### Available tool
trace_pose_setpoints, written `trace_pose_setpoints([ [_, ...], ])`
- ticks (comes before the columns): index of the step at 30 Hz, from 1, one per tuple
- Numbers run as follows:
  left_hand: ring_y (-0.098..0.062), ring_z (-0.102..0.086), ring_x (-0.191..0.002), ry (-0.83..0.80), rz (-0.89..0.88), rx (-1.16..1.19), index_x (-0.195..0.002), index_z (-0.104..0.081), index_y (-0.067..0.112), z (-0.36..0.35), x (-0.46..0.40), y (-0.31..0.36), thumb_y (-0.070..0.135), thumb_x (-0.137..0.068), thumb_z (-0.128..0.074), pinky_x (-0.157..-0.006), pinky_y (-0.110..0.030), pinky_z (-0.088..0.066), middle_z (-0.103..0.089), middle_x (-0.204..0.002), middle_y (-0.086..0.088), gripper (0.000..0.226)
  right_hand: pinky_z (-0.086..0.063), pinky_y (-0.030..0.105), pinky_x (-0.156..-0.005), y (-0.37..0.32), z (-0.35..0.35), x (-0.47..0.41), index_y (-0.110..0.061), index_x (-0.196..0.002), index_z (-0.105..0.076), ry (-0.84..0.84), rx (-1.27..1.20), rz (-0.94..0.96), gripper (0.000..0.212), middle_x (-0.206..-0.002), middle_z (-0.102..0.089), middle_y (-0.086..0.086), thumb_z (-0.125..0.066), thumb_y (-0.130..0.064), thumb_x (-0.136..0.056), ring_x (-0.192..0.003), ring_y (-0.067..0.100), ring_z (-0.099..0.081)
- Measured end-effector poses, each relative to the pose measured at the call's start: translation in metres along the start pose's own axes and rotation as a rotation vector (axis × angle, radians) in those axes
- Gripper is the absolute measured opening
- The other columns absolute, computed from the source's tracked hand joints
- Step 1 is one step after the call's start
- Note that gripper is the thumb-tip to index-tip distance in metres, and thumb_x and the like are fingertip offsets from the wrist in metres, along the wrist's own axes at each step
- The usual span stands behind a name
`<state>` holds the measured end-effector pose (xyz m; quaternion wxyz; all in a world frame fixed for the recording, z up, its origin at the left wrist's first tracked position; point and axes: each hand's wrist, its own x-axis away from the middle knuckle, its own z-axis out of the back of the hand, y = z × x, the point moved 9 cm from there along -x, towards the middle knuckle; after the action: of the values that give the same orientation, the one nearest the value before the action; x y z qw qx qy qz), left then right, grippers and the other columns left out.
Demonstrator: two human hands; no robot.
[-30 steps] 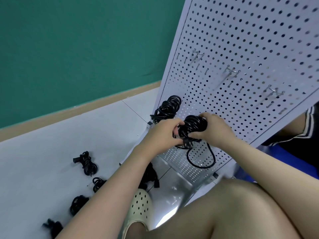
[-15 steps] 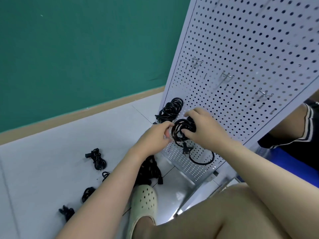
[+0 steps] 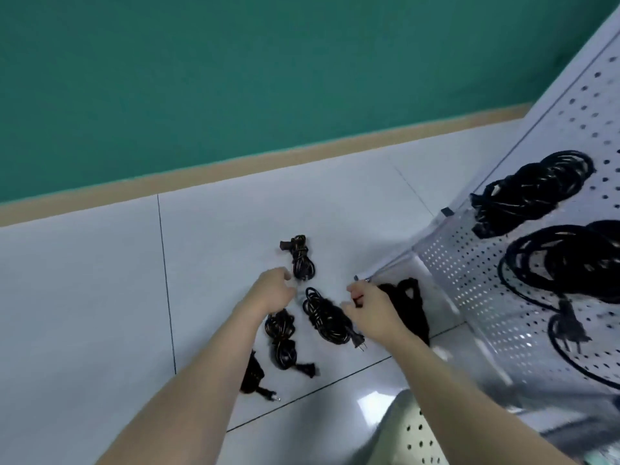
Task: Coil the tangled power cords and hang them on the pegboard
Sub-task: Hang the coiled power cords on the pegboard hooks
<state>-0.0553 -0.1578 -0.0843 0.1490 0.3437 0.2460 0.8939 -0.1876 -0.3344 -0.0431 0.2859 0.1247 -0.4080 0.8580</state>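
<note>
Low — both hands [image 3: 273, 290] over cords [image 3: 323, 317]

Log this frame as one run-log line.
stage: reaching for next cord | left hand: open, above floor cords | right hand: by middle cord bundle, grip unclear | pegboard: two coils hung

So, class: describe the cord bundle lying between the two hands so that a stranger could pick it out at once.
Start at the white pegboard on the right and look left to the pale floor tiles, where several black cord bundles lie. The one meant lies slantwise between the left hand and the right hand. Unlike its neighbours, its plug points toward the right wrist.
</note>
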Motion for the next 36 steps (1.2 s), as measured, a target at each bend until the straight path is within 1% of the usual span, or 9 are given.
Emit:
trace_pose_setpoints([
  [3,-0.030,-0.056,-0.128,-0.086,0.037,-0.057,-0.145,-0.051,0.013,-0.044,-0.023,-0.022,0.047,-0.102,-0.056,-0.107,-0.040,-0.043,-0.060,-0.140,-0.010,0.055,-0.042,0.032,-0.110,0.017,-0.040,-0.032,-0.010,-0.143,-0.054,-0.062,0.062,-0.002,0.051,-0.140,-0.058,0.010,-0.070,-0.024,-0.096,-0.130,0.026,-0.055],
  [7,-0.031,-0.059,-0.120,-0.153,0.034,-0.120,-0.117,-0.060,0.021,-0.081,-0.047,-0.022,0.058,-0.101,-0.048,-0.102,-0.045,-0.039,-0.067,-0.118,-0.005,0.042,-0.051,0.036,-0.095,0.033,-0.078,-0.057,-0.014,-0.117,-0.057,-0.149,0.179,-0.051,0.034,-0.121,-0.064,0.014,-0.070,-0.035,-0.094,-0.116,0.034,-0.061],
  [10,-0.027,-0.061,-0.113,-0.152,0.029,-0.058,-0.114,-0.065,0.025,-0.092,-0.061,-0.020,0.058,-0.100,-0.049,-0.102,-0.045,-0.036,-0.071,-0.115,-0.001,0.040,-0.047,0.041,-0.100,0.045,-0.087,-0.068,-0.018,-0.119,-0.058,-0.142,0.331,-0.067,0.045,-0.120,-0.062,0.010,-0.067,-0.054,-0.092,-0.118,0.033,-0.055],
  [15,-0.017,-0.059,-0.067,-0.166,-0.020,0.239,-0.077,-0.066,0.012,-0.093,-0.062,-0.018,0.062,-0.080,-0.065,-0.071,-0.035,-0.046,-0.066,-0.070,-0.001,0.050,-0.058,0.048,-0.093,0.064,-0.096,-0.063,-0.023,-0.092,-0.065,-0.229,-0.105,-0.121,0.027,-0.096,-0.076,0.001,-0.085,-0.037,-0.082,-0.097,0.023,-0.073],
  [18,-0.010,-0.068,-0.071,-0.220,-0.112,0.314,-0.088,-0.075,0.014,-0.078,-0.053,0.001,0.046,-0.085,-0.078,-0.076,-0.030,-0.053,-0.077,-0.081,-0.001,0.033,-0.059,0.045,-0.094,0.061,-0.097,-0.058,-0.021,-0.114,-0.068,-0.225,-0.287,-0.074,0.057,-0.104,-0.077,0.000,-0.089,-0.048,-0.068,-0.100,0.017,-0.074],
  [22,0.008,-0.064,-0.063,-0.204,-0.212,0.307,-0.087,-0.072,0.021,-0.043,-0.034,0.034,0.034,-0.090,-0.079,-0.062,-0.010,-0.044,-0.073,-0.076,0.011,0.015,-0.053,0.014,-0.077,0.029,-0.067,-0.039,-0.010,-0.119,-0.067,-0.167,-0.405,-0.001,0.033,-0.101,-0.074,-0.001,-0.080,-0.009,-0.088,-0.087,-0.004,-0.071],
  [27,-0.003,-0.063,-0.066,-0.183,-0.309,0.314,-0.085,-0.069,0.016,-0.012,-0.001,0.080,0.043,-0.087,-0.080,-0.067,-0.022,-0.046,-0.073,-0.075,0.007,0.029,-0.057,0.040,-0.100,-0.004,-0.016,-0.002,-0.028,-0.114,-0.070,-0.196,-0.404,0.037,0.036,-0.108,-0.077,-0.001,-0.085,-0.022,-0.081,-0.104,0.017,-0.073],
  [33,-0.006,-0.055,-0.053,-0.165,-0.468,0.283,-0.097,-0.065,0.012,0.032,0.066,0.178,0.056,-0.081,-0.080,-0.053,-0.028,-0.045,-0.068,-0.076,-0.002,0.049,-0.060,0.042,-0.090,-0.054,0.067,0.060,-0.028,-0.101,-0.071,-0.098,-0.413,0.146,0.029,-0.090,-0.077,-0.001,-0.075,-0.011,-0.079,-0.090,0.019,-0.074],
  [36,-0.021,-0.074,-0.081,-0.150,-0.582,0.375,-0.105,-0.067,0.015,0.060,0.108,0.229,0.050,-0.081,-0.082,-0.084,-0.044,-0.057,-0.078,-0.093,-0.006,0.045,-0.059,0.033,-0.076,-0.082,0.115,0.100,-0.022,-0.102,-0.070,0.001,-0.529,0.200,0.028,-0.080,-0.071,-0.005,-0.070,-0.002,-0.081,-0.080,0.013,-0.070],
])
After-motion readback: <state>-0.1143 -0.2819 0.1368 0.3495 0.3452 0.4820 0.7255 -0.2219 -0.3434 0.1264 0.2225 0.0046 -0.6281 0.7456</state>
